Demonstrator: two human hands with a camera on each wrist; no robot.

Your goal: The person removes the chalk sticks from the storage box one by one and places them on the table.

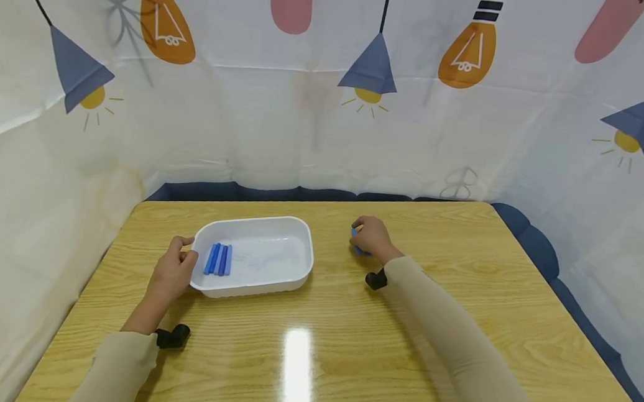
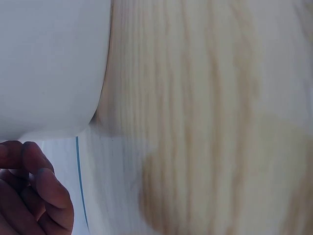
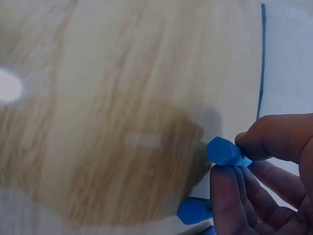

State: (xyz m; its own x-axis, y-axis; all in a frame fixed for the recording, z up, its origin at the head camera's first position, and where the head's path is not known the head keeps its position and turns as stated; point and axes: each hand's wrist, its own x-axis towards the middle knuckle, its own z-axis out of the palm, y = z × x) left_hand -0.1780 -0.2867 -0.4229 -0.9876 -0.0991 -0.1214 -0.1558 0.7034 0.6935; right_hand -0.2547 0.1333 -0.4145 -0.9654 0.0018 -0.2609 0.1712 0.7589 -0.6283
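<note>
In the right hand (image 1: 372, 237), a bright-blue, faceted stick (image 3: 223, 152).

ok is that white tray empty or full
Partly filled: blue sticks lie side by side in the tray, near the left hand; the rest of it holds none.

1. Toward the far edge of the table (image 1: 448, 235), the pinched blue stick (image 3: 222, 152) is being partly covered by the right hand (image 1: 372, 237).
2. In the right wrist view, another blue stick (image 3: 193, 211) is being partly hidden by fingers (image 3: 228, 196).
3. In the left wrist view, the tray (image 2: 49, 63) and left hand (image 2: 41, 196) are being cropped.
4. The table's near edge is being cut off in the head view.
</note>
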